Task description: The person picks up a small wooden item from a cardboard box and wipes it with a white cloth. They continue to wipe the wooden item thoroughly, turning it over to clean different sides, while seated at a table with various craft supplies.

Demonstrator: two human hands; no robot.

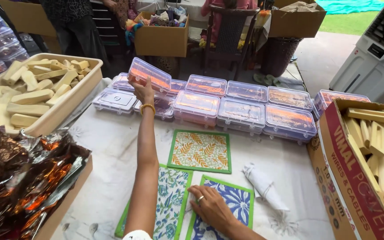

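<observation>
The left hand [144, 91], reaching toward the upper middle of the frame, grips a clear plastic lidded box with orange contents [149, 76] and holds it tilted above the rows of like clear lidded boxes [241, 111]; its fingers are mostly hidden behind the box, and what the boxes contain is too blurred through the lids to tell. The right hand [210, 205], low in the frame, rests flat with fingers spread on a blue floral cloth mat with a green border [234, 200], pressing it and gripping nothing; the mat's lower edge is cut off by the frame. Beside it lies a teal floral cloth mat with a green border [172, 200], partly covered by the left forearm, and above them an orange leaf-patterned mat with a green border [200, 151]. A rolled white cloth tied with string [264, 186] lies to the right. At upper left a cream plastic tray [74, 100] holds pale wooden pieces. At lower left a cardboard box [63, 209] holds shiny brown and orange foil wrappers. At right a printed cardboard carton [338, 169], cut off by the edge, holds pale wooden blocks.
</observation>
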